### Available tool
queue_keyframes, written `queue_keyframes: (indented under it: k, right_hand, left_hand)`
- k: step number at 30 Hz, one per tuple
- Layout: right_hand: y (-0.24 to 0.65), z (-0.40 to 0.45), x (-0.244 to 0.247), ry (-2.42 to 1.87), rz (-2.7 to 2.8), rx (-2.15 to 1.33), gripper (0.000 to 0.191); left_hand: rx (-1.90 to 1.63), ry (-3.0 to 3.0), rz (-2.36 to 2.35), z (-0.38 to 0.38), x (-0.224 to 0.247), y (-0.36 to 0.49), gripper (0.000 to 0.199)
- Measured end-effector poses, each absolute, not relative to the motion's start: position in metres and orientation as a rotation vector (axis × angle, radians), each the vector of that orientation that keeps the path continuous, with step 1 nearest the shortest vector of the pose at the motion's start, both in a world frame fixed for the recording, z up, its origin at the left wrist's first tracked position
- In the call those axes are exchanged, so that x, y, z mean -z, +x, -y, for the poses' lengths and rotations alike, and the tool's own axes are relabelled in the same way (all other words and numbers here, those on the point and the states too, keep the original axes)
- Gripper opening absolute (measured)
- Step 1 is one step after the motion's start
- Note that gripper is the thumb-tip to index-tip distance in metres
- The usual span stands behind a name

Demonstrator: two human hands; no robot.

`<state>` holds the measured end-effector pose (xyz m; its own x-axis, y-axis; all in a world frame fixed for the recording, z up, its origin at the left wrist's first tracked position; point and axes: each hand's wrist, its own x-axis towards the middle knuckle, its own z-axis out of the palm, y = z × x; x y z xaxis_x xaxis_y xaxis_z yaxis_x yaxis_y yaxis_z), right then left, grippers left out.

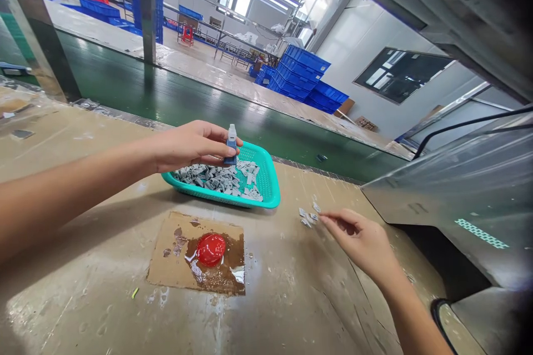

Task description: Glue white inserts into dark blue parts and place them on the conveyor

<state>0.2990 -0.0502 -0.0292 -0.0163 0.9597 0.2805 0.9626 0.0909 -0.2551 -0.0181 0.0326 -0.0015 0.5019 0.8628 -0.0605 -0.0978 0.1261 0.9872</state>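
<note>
My left hand pinches a small plastic piece, dark blue below and pale grey at its upright tip, above the near side of a turquoise basket. Many small grey plastic parts lie heaped in that basket. On the table to the right, my right hand has its thumb and forefinger pinched at the edge of several loose grey plastic parts. One of these parts appears to be at the fingertips; the other fingers are curled in.
A glossy red round object sits on a wet piece of cardboard at the front. Behind the table runs a green conveyor belt. A metal machine housing stands at right; blue crates are stacked beyond.
</note>
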Motion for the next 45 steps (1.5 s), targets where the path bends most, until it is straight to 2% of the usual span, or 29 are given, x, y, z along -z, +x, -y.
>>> queue_keyframes:
  k: [4, 7, 10, 12, 15, 19, 22, 28, 35, 40, 45]
  right_hand:
    - [0.272, 0.036, 0.005, -1.676, 1.925, -0.051, 0.021]
    - [0.23, 0.012, -0.004, -1.581, 2.228, -0.06, 0.018]
    - [0.189, -0.016, 0.0, -1.676, 2.603, 0.065, 0.025]
    - [0.171, -0.031, 0.007, -1.717, 2.701, 0.09, 0.021]
    - [0.158, -0.043, 0.018, -1.776, 2.755, 0.108, 0.018]
    - [0.157, -0.044, 0.023, -1.781, 2.794, 0.106, 0.021]
    - [0.159, -0.042, 0.024, -1.71, 2.807, 0.062, 0.025]
    - [0.16, -0.041, 0.025, -1.633, 2.677, -0.068, 0.031]
    - [0.155, -0.02, -0.004, -1.481, 2.321, -0.206, 0.017]
    - [0.145, -0.006, -0.012, -1.263, 2.032, -0.481, 0.009]
    - [0.145, -0.009, -0.005, -1.223, 1.852, -0.588, 0.01]
  left_hand:
    - [-0.846, 1.22, -0.778, -0.037, 0.002, -0.021, 0.02]
    - [-0.829, 1.165, -0.782, -0.042, 0.006, -0.024, 0.016]
    - [-0.824, 1.137, -0.782, -0.047, 0.012, -0.026, 0.016]
    - [-0.823, 1.127, -0.776, -0.049, 0.016, -0.027, 0.013]
    - [-0.812, 1.107, -0.762, -0.05, 0.019, -0.027, 0.008]
    - [-0.813, 1.115, -0.75, -0.047, 0.019, -0.024, 0.014]
    - [-0.791, 1.12, -0.796, -0.043, 0.017, -0.02, 0.009]
    - [-0.718, 1.169, -0.787, -0.037, 0.019, -0.015, 0.011]
    - [-0.717, 1.437, -0.825, -0.033, 0.02, -0.013, 0.014]
    - [-0.755, 1.32, -0.725, -0.026, 0.018, -0.006, 0.017]
    - [-0.856, 1.037, -0.734, -0.031, 0.022, -0.004, 0.019]
